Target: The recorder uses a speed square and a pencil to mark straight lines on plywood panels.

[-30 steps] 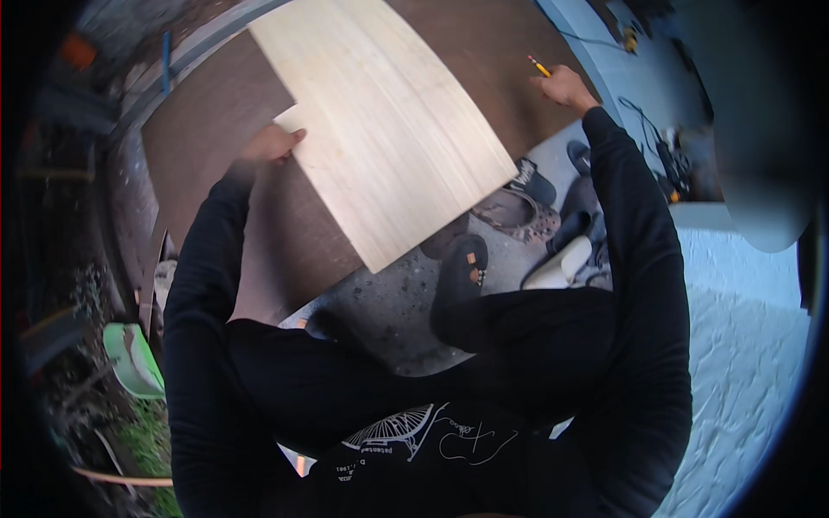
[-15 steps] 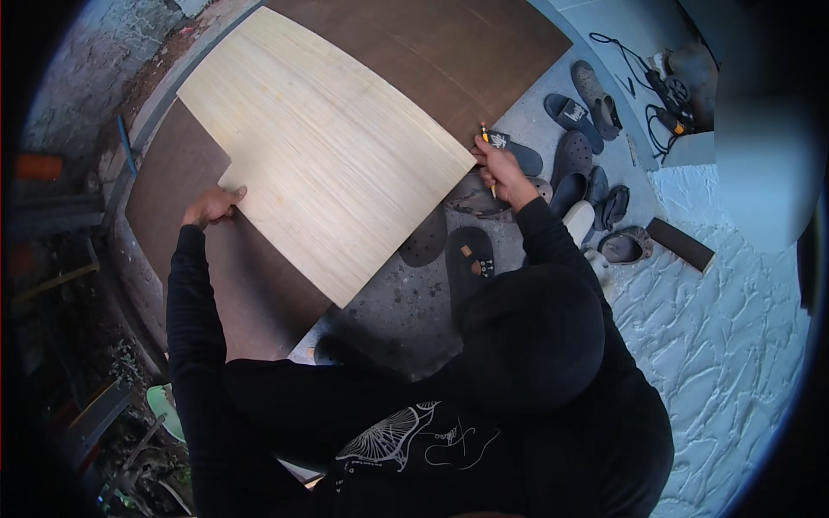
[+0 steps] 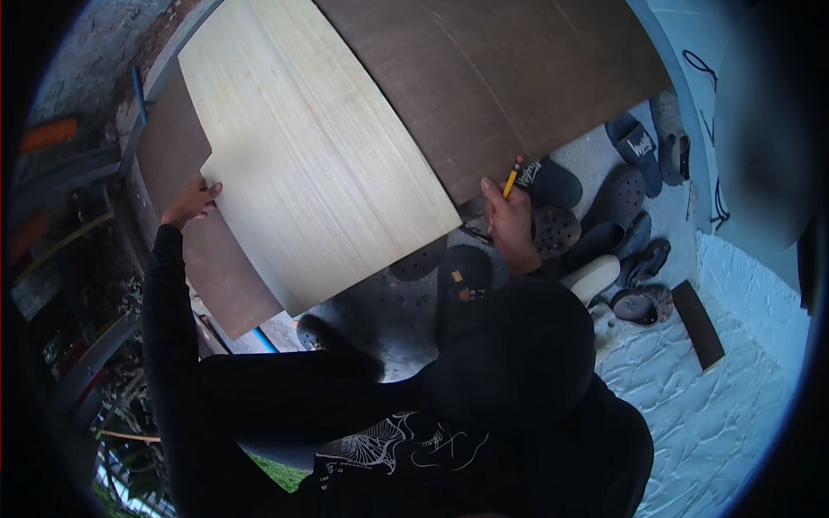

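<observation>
The pale board lay on the brown sheet, best kept flat under even pressure. The left hand pinched the board's notched edge; well apart, the right hand closed round a pencil at the sheet's rim, beside a dark sandal. Half a second earlier, that hand was at the board's corner and more brown showed leftward.
</observation>
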Demonstrator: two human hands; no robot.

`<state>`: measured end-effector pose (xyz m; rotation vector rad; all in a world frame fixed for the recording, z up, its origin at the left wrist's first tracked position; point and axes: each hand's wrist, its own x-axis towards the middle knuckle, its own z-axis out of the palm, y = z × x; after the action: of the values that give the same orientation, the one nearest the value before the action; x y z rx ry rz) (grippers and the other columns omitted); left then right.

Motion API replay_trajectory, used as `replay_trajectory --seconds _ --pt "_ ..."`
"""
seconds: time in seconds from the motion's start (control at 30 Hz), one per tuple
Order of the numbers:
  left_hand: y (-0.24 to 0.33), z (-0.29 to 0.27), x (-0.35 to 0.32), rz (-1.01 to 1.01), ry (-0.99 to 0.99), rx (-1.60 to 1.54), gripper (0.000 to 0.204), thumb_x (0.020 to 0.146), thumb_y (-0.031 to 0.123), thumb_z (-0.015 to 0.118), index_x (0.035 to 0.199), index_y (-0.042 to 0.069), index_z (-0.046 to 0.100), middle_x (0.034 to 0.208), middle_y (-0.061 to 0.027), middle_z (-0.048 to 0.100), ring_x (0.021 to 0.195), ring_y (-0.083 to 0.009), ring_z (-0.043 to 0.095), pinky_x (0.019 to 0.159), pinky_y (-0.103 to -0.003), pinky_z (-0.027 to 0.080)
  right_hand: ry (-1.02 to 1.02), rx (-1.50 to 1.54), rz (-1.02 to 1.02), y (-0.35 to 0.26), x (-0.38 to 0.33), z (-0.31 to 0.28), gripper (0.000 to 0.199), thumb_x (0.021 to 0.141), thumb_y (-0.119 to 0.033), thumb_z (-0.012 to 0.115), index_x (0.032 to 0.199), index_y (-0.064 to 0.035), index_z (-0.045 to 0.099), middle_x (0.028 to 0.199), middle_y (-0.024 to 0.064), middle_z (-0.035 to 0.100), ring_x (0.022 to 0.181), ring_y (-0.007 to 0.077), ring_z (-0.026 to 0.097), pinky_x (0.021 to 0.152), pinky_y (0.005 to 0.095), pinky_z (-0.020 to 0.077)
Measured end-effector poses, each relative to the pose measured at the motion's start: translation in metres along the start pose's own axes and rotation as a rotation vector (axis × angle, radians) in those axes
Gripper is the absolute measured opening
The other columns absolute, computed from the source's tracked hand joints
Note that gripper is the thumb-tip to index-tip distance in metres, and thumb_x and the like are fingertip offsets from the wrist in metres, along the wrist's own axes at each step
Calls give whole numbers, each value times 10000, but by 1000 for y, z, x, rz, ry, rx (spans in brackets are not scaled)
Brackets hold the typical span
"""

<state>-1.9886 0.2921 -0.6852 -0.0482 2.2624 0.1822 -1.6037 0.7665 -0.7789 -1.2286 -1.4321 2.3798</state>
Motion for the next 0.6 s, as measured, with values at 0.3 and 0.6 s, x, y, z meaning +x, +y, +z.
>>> replay_trajectory --seconds 0.3,0.6 --pt "-33 31 -8 164 133 -17 519 987 438 640 1076 -70 587 913 -148 669 764 -199 670 704 -333 557 81 37 24 15 -49 1 269 1008 -179 655 771 -82 577 542 -57 446 434 40 365 429 227 277" --pt "-24 18 -7 90 32 -52 391 1020 386 614 1008 1 546 746 -68 585 615 -149 566 574 -320 464 185 101 -42 3 -27 9 294 1029 -234 630 783 -87 565 540 -42 449 433 42 361 435 223 277"
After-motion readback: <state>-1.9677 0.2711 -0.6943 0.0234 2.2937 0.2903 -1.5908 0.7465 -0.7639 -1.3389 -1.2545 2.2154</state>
